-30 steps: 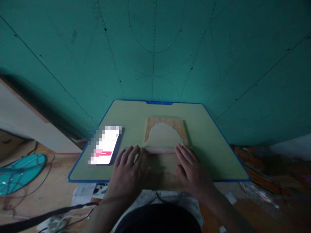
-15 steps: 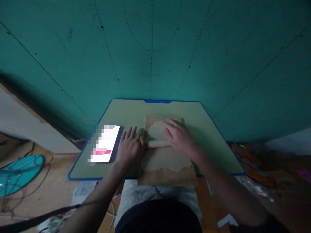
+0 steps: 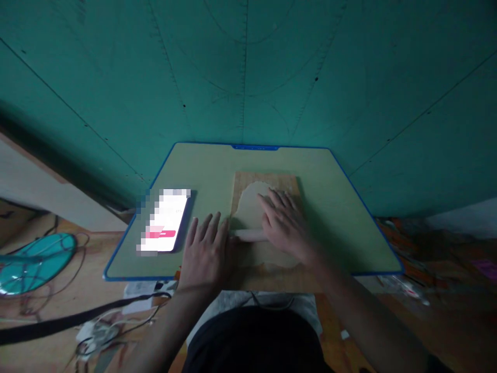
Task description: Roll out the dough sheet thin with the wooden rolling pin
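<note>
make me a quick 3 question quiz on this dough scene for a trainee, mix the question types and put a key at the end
1. True or false: a phone with a lit screen lies on the table, to the left of the wooden board.

2. Multiple choice: what lies across the flat sheet of dough?
a) a knife
b) a rolling pin
c) a spoon

3. Short answer: which of the person's hands is nearer the phone?

Key:
1. True
2. b
3. The left hand
</note>
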### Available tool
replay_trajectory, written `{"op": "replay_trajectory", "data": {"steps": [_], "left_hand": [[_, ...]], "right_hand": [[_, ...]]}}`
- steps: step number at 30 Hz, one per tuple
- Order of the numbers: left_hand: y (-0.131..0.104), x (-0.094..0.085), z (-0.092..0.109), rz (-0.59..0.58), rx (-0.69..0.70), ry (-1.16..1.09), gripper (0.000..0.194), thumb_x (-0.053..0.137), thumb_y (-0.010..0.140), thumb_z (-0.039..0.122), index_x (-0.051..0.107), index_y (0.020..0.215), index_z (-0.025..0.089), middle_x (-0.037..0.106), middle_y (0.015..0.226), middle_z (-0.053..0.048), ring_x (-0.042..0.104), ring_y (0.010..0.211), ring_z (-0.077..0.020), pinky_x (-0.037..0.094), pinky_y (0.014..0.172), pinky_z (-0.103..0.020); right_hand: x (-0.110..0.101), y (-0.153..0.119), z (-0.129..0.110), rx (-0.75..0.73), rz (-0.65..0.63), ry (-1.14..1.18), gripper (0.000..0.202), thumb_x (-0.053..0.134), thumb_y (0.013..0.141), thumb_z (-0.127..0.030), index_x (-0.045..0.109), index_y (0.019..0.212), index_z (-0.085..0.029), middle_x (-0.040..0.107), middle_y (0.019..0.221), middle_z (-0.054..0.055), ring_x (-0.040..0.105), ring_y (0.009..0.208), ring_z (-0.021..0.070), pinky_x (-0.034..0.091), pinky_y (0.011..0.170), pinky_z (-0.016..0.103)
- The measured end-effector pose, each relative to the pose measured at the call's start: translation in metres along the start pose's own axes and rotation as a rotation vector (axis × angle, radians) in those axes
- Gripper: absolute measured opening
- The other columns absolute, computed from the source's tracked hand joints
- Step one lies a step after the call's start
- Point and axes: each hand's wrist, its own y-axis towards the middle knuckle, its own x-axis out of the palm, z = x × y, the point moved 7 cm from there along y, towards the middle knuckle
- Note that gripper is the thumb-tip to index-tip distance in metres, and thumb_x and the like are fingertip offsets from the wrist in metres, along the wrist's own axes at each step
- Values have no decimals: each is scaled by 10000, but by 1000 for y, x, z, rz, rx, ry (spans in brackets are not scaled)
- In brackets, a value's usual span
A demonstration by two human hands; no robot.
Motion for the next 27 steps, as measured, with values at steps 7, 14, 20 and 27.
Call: {"op": "replay_trajectory", "data": {"steps": [7,14,20,27], "left_hand": [[-46,-18,17,175,125,-32,464,429,983,178,489,1434,85,589,1429,-212,530,1359,-347,406,1134,-583],[-77,-27,27,161,130,-45,500,487,968,183,465,1454,65,578,1425,-220,502,1371,-366,429,1114,-567],[-106,-32,38,104,221,29,672,457,979,193,220,1592,57,469,1533,-223,366,1473,-364,397,1142,-558],[-80,-23,37,131,135,4,588,484,984,321,386,1513,87,435,1549,-246,392,1451,-410,424,1104,-618]], "right_hand": [[-8,-40,-19,-41,77,-17,472,379,998,-227,584,1397,-80,547,1499,162,446,1432,295,296,1212,510],[-10,-74,-33,-110,128,-38,486,334,1022,-246,589,1378,-35,568,1479,161,520,1371,276,370,1172,448],[-15,-107,-46,-140,149,-39,480,366,1011,-249,547,1412,-57,540,1514,131,476,1402,253,358,1166,432],[-10,-107,-43,-154,189,-49,519,413,1022,-361,538,1418,-49,548,1499,165,495,1380,283,354,1165,460]]}}
